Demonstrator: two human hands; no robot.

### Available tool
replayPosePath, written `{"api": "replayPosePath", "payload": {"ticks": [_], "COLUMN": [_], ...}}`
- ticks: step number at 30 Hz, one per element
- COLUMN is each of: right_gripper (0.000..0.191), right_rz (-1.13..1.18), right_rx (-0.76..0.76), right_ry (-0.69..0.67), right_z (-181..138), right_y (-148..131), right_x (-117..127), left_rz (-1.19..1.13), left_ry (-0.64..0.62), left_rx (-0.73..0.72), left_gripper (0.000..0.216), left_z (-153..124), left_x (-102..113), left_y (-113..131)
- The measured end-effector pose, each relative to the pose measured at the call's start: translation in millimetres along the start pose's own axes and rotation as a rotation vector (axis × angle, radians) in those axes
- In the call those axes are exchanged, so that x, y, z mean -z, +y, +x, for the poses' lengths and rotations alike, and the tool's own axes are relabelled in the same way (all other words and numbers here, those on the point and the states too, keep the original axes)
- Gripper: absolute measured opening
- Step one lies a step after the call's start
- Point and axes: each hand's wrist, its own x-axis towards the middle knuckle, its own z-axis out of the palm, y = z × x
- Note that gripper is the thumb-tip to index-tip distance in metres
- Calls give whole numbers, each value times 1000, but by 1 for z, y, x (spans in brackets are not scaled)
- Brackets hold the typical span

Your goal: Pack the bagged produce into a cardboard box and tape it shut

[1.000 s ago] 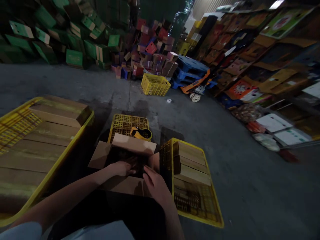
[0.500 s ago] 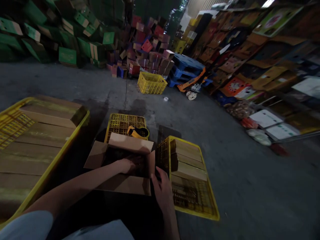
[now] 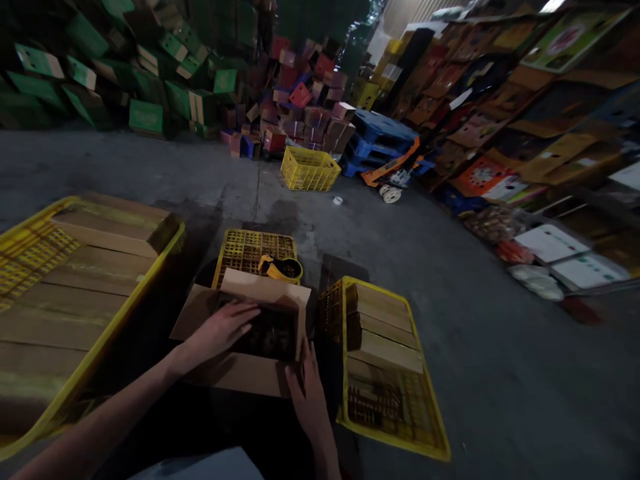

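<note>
An open cardboard box sits in front of me with its flaps spread. Dark contents, too dim to name, lie inside it. My left hand hovers over the box's left side, fingers stretched out and holding nothing. At the near right corner, my right hand rests against the flaps, its thumb and fingers apart. Behind the box, a yellow and black object like a tape dispenser lies on an upturned-looking yellow crate.
On the left, a large yellow crate holds several cardboard boxes. Another yellow crate with boxes stands at right. Farther off are a yellow basket, blue pallets, an orange pallet jack and heaped green cartons.
My left hand has come up out of the box and shifted left, uncovering the dark contents. My right hand has moved slightly down and left along the box's corner.
</note>
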Motion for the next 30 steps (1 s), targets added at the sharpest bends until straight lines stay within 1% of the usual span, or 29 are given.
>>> {"api": "replayPosePath", "payload": {"ticks": [1, 2, 3, 4, 5, 6, 7, 8, 9, 10, 12, 14, 16, 19, 23, 26, 28, 30], "right_gripper": [74, 75, 76, 75, 73, 70, 67, 65, 63, 62, 60, 60, 59, 58, 57, 57, 57, 57], "right_rz": [35, 71, 107, 141, 171, 193, 205, 207, 204, 197, 187, 173, 146, 118, 93, 66, 58, 54], "right_rx": [-6, -19, -42, -70, -94, -107, -105, -88, -62, -36, 7, 43, 77, 94, 92, 85, 79, 72], "right_ry": [1, 5, 14, 30, 47, 62, 74, 78, 76, 72, 65, 64, 57, 28, 2, 19, 18, 14], "right_z": [0, 0, 2, 5, 9, 14, 19, 25, 31, 37, 47, 55, 59, 58, 50, 48, 49, 51], "right_y": [5, 8, 9, 9, 8, 5, 2, -1, -4, -7, -10, -9, -5, 3, 8, 8, 8, 9], "right_x": [-4, -8, -11, -14, -16, -16, -15, -14, -11, -9, -5, -2, -1, -2, -5, -7, -7, -7], "left_rz": [8, 17, 22, -14, -122, -291, -480, -641, -743, -782, -720, -608, -515, -430, -337, -252, -202, -155], "left_ry": [187, 385, 529, 618, 651, 612, 540, 479, 438, 419, 415, 410, 413, 424, 381, 325, 274, 249], "left_rx": [72, 178, 318, 483, 638, 754, 824, 856, 877, 886, 878, 820, 734, 628, 506, 443, 434, 437], "left_gripper": [43, 45, 52, 64, 73, 75, 71, 66, 63, 62, 58, 53, 49, 53, 62, 62, 62, 60], "left_z": [-19, -37, -55, -71, -84, -92, -97, -97, -94, -89, -76, -65, -61, -65, -76, -78, -77, -76], "left_x": [8, 14, 16, 16, 12, 7, 1, -6, -11, -15, -18, -18, -20, -31, -46, -46, -41, -36], "left_y": [-8, -15, -21, -24, -25, -24, -21, -18, -15, -13, -10, -10, -10, -9, -11, -15, -15, -14]}}
